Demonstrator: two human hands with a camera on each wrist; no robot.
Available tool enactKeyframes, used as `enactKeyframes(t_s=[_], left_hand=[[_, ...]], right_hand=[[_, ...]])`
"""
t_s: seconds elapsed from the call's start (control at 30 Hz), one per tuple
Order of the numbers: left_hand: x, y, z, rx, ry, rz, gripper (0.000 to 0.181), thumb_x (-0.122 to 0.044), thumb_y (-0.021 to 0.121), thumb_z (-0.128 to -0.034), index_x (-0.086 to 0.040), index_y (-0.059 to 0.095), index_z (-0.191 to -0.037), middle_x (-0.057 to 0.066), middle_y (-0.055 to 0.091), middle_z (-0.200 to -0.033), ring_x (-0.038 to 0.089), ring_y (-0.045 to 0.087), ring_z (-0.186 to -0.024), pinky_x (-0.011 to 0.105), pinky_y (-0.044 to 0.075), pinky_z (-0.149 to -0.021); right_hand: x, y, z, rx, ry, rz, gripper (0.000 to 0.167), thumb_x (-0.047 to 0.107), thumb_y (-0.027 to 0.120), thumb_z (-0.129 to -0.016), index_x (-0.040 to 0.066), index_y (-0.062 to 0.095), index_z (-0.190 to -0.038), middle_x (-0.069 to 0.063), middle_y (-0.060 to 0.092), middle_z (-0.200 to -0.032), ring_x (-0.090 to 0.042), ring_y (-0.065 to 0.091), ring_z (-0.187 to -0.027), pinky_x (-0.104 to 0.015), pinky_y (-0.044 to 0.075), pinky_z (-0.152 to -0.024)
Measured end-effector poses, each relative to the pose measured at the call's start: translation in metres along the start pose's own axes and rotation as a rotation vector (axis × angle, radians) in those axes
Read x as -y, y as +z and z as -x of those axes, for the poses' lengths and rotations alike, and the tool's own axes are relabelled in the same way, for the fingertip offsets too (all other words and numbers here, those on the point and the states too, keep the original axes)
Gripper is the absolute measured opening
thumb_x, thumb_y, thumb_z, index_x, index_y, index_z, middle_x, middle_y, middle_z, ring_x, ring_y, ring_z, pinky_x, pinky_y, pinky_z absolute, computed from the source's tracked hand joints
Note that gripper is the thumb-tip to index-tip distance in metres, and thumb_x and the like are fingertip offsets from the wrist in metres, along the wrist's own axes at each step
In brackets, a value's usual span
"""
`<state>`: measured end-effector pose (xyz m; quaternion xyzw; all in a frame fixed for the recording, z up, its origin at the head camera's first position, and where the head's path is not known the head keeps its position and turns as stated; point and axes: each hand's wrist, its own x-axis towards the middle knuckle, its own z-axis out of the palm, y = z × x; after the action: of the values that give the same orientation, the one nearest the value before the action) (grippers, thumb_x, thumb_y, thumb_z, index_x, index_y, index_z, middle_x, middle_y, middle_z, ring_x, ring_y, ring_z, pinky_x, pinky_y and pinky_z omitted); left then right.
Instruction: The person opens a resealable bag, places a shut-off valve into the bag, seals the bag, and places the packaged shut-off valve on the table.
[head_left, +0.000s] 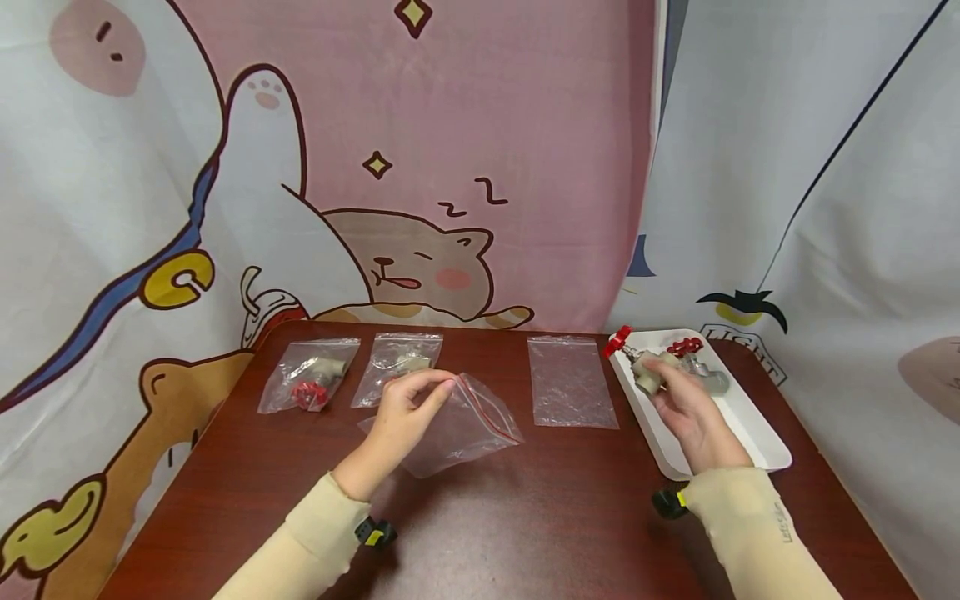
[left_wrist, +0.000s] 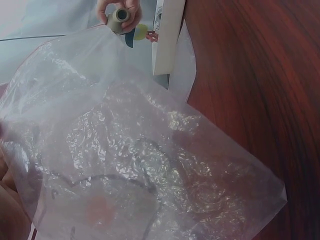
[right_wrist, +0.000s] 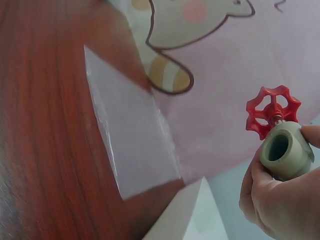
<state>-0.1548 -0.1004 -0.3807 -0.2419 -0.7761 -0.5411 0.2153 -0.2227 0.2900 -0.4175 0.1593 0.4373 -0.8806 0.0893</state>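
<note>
The left hand (head_left: 396, 425) pinches a clear zip bag (head_left: 457, 433) near its red-striped top edge; the bag hangs over the table and fills much of the left wrist view. In the right hand (head_left: 693, 417) is a grey-green valve (head_left: 647, 372) with a red handwheel (head_left: 618, 341), gripped above the white tray's left side. The right wrist view shows the valve's round opening (right_wrist: 278, 147) and its red wheel (right_wrist: 273, 111), with fingers and thumb around the body. Another valve with a red wheel (head_left: 685, 347) lies in the tray (head_left: 757, 442).
A bag with a red-wheeled valve (head_left: 309, 395) lies at the back left, beside another bag with a pale part (head_left: 412, 364) inside. One flat clear bag (head_left: 573, 383) lies left of the tray. A printed curtain (head_left: 525, 167) hangs behind the table (head_left: 540, 517).
</note>
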Motion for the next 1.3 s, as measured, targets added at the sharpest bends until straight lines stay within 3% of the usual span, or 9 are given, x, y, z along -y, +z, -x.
enactKeyframes(t_s=[0.17,0.33,0.47,0.57,0.8,0.93,1.03,1.3], left_hand=[[-0.001,0.002,0.0,-0.01,-0.011,-0.006,0.008,0.002,0.065,-0.0857,0.002,0.07,-0.092,0.012,0.071,-0.081,0.014,0.064,-0.074,0.025,0.053,-0.068],[-0.004,0.005,-0.001,-0.034,-0.035,-0.031,0.008,0.0,0.065,-0.086,0.002,0.07,-0.092,0.012,0.072,-0.087,0.016,0.066,-0.079,0.028,0.053,-0.076],[-0.005,0.007,-0.002,-0.06,-0.046,-0.048,0.009,-0.001,0.066,-0.0861,0.002,0.07,-0.093,0.013,0.072,-0.088,0.02,0.067,-0.081,0.028,0.053,-0.077],[-0.006,0.009,-0.002,-0.077,-0.06,-0.069,0.009,-0.001,0.066,-0.0858,0.002,0.071,-0.093,0.013,0.072,-0.089,0.023,0.067,-0.082,0.031,0.054,-0.077],[0.031,0.019,0.001,-0.123,-0.055,-0.14,0.011,-0.018,0.068,-0.0882,-0.01,0.073,-0.094,0.0,0.073,-0.085,0.008,0.064,-0.076,0.025,0.052,-0.07],[0.031,0.022,-0.001,-0.142,-0.049,-0.191,0.011,-0.019,0.068,-0.0876,-0.011,0.074,-0.093,0.0,0.073,-0.085,0.01,0.066,-0.079,0.028,0.053,-0.073],[0.03,0.024,-0.002,-0.161,-0.039,-0.219,0.009,-0.019,0.07,-0.0867,-0.012,0.074,-0.092,-0.001,0.073,-0.087,0.011,0.067,-0.083,0.031,0.052,-0.077],[0.028,0.03,-0.003,-0.206,-0.033,-0.264,0.009,-0.02,0.071,-0.0858,-0.013,0.075,-0.091,-0.002,0.074,-0.086,0.01,0.067,-0.08,0.03,0.051,-0.072]], right_hand=[[-0.012,0.011,0.012,0.05,-0.029,0.064,0.01,0.003,0.055,-0.092,0.012,0.056,-0.096,0.005,0.058,-0.095,-0.005,0.061,-0.086,-0.018,0.052,-0.076],[-0.024,0.025,0.022,0.072,-0.052,0.12,0.015,0.002,0.055,-0.092,0.014,0.064,-0.089,0.006,0.065,-0.09,-0.005,0.064,-0.083,-0.018,0.052,-0.072],[-0.033,0.036,0.029,0.096,-0.055,0.185,0.012,0.002,0.053,-0.093,0.01,0.057,-0.101,0.008,0.065,-0.094,-0.002,0.063,-0.088,-0.017,0.05,-0.078],[-0.042,0.046,0.035,0.117,-0.065,0.249,0.022,0.001,0.05,-0.093,0.003,0.047,-0.114,0.009,0.064,-0.097,0.0,0.061,-0.091,-0.016,0.049,-0.08],[-0.063,0.07,0.045,0.111,-0.125,0.343,0.043,-0.001,0.052,-0.091,-0.005,0.038,-0.131,0.011,0.063,-0.097,-0.002,0.06,-0.088,-0.015,0.05,-0.077],[-0.07,0.083,0.05,0.106,-0.151,0.398,0.05,0.001,0.056,-0.09,-0.008,0.035,-0.135,0.01,0.062,-0.1,-0.004,0.06,-0.089,-0.016,0.049,-0.076],[-0.074,0.092,0.053,0.111,-0.171,0.399,0.046,0.0,0.057,-0.089,-0.007,0.038,-0.13,0.01,0.061,-0.103,-0.004,0.06,-0.092,-0.017,0.05,-0.078],[-0.086,0.112,0.06,0.081,-0.186,0.355,0.024,-0.005,0.062,-0.085,0.01,0.051,-0.102,0.004,0.06,-0.105,-0.008,0.062,-0.092,-0.02,0.052,-0.076]])
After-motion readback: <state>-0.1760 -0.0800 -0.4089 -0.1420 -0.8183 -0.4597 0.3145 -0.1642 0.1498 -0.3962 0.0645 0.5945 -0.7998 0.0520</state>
